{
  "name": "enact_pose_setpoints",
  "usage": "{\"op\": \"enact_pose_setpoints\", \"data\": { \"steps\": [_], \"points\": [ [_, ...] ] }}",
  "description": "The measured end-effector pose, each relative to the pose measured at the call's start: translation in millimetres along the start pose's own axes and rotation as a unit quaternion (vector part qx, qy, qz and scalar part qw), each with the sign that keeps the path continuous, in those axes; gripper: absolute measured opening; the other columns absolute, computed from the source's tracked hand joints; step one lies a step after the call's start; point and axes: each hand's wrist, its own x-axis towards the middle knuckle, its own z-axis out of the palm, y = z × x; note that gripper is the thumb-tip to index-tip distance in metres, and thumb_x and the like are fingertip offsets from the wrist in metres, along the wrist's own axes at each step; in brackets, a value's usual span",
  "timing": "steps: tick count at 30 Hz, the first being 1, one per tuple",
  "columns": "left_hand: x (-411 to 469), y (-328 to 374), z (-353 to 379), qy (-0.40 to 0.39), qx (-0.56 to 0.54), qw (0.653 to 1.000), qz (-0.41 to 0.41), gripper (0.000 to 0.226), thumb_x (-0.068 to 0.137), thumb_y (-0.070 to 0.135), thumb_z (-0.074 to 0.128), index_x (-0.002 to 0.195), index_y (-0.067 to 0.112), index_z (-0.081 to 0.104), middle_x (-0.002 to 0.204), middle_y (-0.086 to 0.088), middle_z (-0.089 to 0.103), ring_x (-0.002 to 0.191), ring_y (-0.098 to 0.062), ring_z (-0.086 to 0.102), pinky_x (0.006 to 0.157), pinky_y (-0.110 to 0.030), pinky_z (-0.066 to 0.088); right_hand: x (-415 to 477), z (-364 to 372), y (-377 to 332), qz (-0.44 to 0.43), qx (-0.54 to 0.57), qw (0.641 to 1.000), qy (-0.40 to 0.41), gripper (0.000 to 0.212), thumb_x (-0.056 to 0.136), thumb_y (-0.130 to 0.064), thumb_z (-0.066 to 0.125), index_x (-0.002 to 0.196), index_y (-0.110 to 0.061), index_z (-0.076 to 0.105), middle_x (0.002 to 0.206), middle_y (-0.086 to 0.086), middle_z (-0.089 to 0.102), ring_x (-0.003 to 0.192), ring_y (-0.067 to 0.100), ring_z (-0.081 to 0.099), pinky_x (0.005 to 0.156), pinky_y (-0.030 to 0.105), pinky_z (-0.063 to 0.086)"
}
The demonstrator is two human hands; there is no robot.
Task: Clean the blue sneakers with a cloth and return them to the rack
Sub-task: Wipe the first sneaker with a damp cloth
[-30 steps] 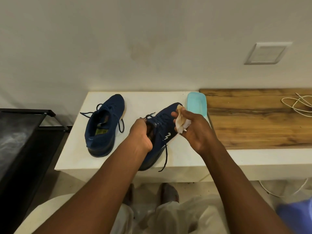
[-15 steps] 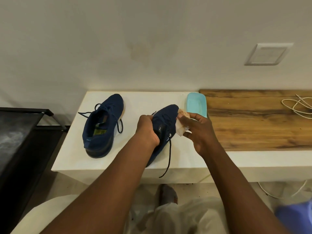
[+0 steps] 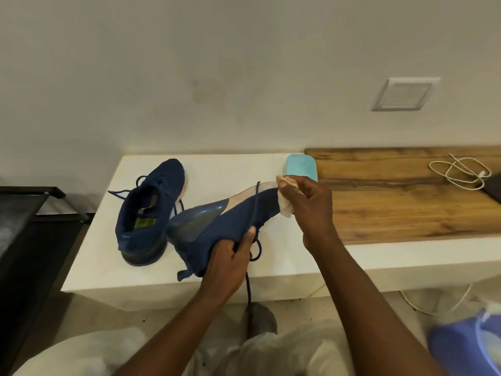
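- A dark rack (image 3: 25, 213) is seen at the far left, beside the white bench (image 3: 238, 169); no sneaker is seen on the part of it in view, so the return step is judged not yet done.
- One blue sneaker (image 3: 147, 210) is stood upright on the bench, untouched by either hand. Whether it has been wiped cannot be told from its look.
- Inside that sneaker a yellow-green insole label (image 3: 145, 222) is seen, but its writing is too small to be read.
- The second blue sneaker (image 3: 217, 226) is held above the bench, tipped on its side with the sole turned away and the toe pointed right; a lace is draped over it and another hangs below.
- It is gripped at the collar by the left hand (image 3: 230, 264), with the fingers curled round the opening.
- No brand mark or writing can be made out on the side shown.
- A pale cloth (image 3: 286, 206) is pinched by the right hand (image 3: 309, 210) and pressed against the toe, so wiping is judged to be under way.
- Left to be done, by this judgement: the remainder of this sneaker, possibly the other one, then both being put on the rack.
- A turquoise object (image 3: 301, 167), a wooden surface (image 3: 406, 202) and a white cable (image 3: 461, 172) lie further right, and no lettering is seen on them.
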Motion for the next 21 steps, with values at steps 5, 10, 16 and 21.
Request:
{"op": "enact_pose_setpoints", "data": {
  "steps": [5,10,16,21],
  "points": [
    [-6.9,-17.1,-4.4,-0.025,0.010,1.000,-0.005,0.041,0.087,0.062,0.058,0.096,0.024,0.072,0.083,0.009,0.071,0.084,0.001,0.066,0.088,-0.036,0.057,3.2,1.5,4.2,-0.033,-0.110,0.993,0.019,0.015,0.085,-0.032,0.074,0.082,-0.039,0.062,0.085,-0.025,0.059,0.091,0.003,0.061,0.077,0.012,0.051],
    [-6.3,-19.7,-5.2,-0.019,-0.039,0.999,-0.024,0.046,0.083,0.070,0.062,0.104,0.030,0.071,0.095,0.018,0.070,0.100,-0.006,0.066,0.094,-0.027,0.053,8.9,4.5,10.9,-0.076,-0.236,0.969,0.016,0.017,0.090,-0.020,0.070,0.106,-0.025,0.066,0.093,-0.019,0.058,0.088,0.005,0.058,0.091,0.015,0.046],
    [-5.3,9.0,1.2,0.049,-0.278,0.937,-0.205,0.050,0.097,0.053,0.054,0.136,0.021,0.053,0.127,0.004,0.056,0.108,-0.012,0.051,0.101,-0.029,0.037,14.9,17.6,10.8,-0.100,-0.353,0.930,0.008,0.020,0.094,-0.023,0.065,0.114,-0.021,0.068,0.099,-0.012,0.061,0.087,0.004,0.053,0.070,-0.002,0.030],
    [3.9,7.4,-2.3,0.053,-0.359,0.880,-0.305,0.058,0.088,0.053,0.069,0.126,0.009,0.064,0.130,-0.006,0.065,0.117,-0.026,0.061,0.105,-0.040,0.046,14.7,25.9,12.1,-0.112,-0.389,0.914,-0.005,0.018,0.095,-0.024,0.062,0.112,-0.020,0.069,0.105,-0.004,0.069,0.091,0.010,0.060,0.075,0.007,0.036]
  ]
}}
